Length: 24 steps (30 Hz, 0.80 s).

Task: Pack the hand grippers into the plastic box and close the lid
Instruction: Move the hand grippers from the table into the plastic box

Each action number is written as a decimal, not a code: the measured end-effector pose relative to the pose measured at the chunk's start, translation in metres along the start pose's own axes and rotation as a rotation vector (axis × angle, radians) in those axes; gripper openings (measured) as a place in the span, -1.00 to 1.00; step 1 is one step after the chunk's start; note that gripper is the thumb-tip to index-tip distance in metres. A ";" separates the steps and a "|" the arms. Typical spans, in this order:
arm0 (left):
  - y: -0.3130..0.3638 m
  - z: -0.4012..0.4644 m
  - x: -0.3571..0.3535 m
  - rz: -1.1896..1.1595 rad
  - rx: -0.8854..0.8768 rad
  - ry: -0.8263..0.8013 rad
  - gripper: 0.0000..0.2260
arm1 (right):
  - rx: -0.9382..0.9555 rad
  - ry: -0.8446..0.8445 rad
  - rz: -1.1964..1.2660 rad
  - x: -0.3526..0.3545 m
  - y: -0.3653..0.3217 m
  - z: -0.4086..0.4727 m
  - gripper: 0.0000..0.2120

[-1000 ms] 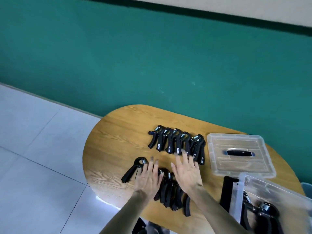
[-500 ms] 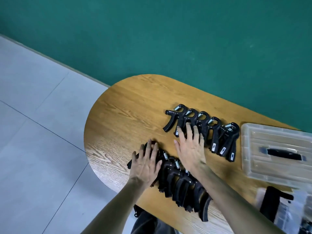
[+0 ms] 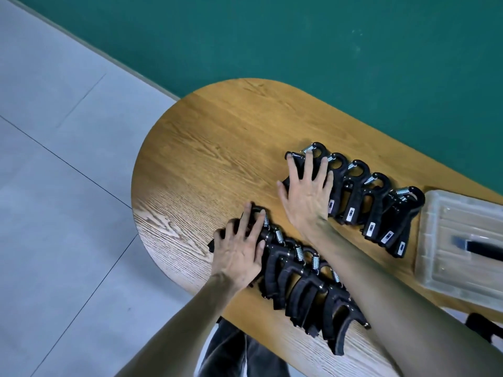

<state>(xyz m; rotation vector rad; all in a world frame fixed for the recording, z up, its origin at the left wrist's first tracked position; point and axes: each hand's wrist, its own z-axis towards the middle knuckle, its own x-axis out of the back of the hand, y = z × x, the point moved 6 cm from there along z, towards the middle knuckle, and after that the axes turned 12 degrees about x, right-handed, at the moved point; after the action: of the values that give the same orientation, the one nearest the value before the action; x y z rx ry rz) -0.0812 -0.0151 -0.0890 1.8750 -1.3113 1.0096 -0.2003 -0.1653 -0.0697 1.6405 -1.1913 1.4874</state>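
Hand grippers lie in two rows on wooden table point(image 3: 206, 148). Far row point(image 3: 362, 202) runs toward lid point(image 3: 460, 240) at right edge; we see white labels on its handles. Near row point(image 3: 304, 284) overlaps along front edge. Our right hand point(image 3: 307, 197) rests flat on left end of far row, fingers spread. Our left hand point(image 3: 239, 251) presses on left end of near row, fingers apart, nothing clasped. Box itself we cannot make out.
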 end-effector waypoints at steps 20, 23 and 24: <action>-0.006 0.021 0.006 -0.029 -0.035 -0.022 -0.29 | -0.139 -0.033 0.109 -0.014 -0.016 0.028 -0.27; -0.010 0.022 0.007 -0.014 -0.057 -0.040 -0.27 | -0.155 -0.001 0.074 -0.014 -0.012 0.033 -0.28; -0.011 0.022 0.007 -0.012 -0.060 -0.043 -0.26 | -0.155 0.002 0.077 -0.014 -0.011 0.033 -0.28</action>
<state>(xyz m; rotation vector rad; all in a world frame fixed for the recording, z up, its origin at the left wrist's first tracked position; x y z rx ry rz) -0.0639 -0.0333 -0.0947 1.8666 -1.3384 0.9183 -0.1753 -0.1874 -0.0878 1.5052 -1.3472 1.4050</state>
